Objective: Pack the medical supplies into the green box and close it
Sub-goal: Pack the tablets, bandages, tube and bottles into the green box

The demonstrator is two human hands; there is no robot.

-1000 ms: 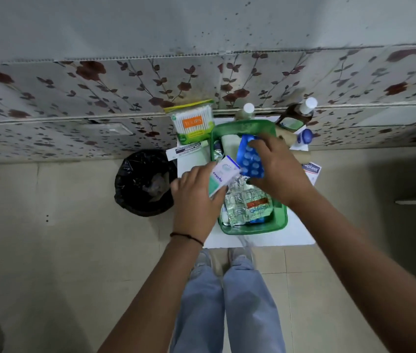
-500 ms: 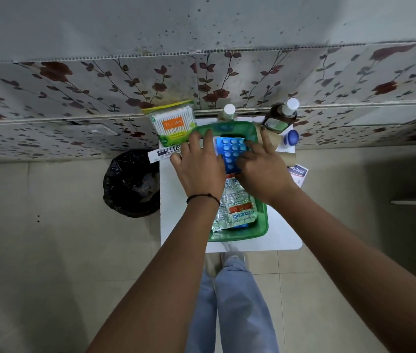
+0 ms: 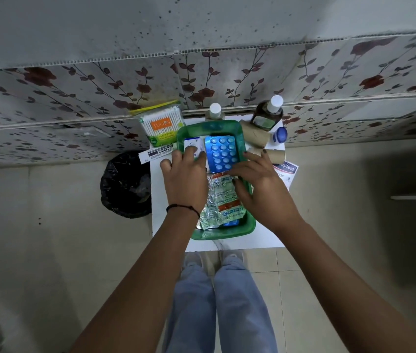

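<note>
Both hands are inside the green box (image 3: 250, 220), which sits open on the small white desk (image 3: 265, 238). The left hand (image 3: 186, 179) rests flat, fingers loosely spread, on a small white carton (image 3: 191, 145) at the far left of the box. The right hand (image 3: 263, 182) is also flat and spread, its fingertips pressing the near edge of the blue blister pack (image 3: 222, 152), which lies beside the carton with its long axis running near to far. Silver pill strips (image 3: 218, 202) fill the near half.

The supplies not yet packed all lie beyond or beside the box: the cotton swab pack (image 3: 162, 127) and ointment carton (image 3: 157, 154) on the left nearer the left hand, and the brown bottle (image 3: 268, 114), cardboard rolls (image 3: 255, 135) and plaster packet (image 3: 286, 170) on the right nearer the right hand. No lid is visible.
</note>
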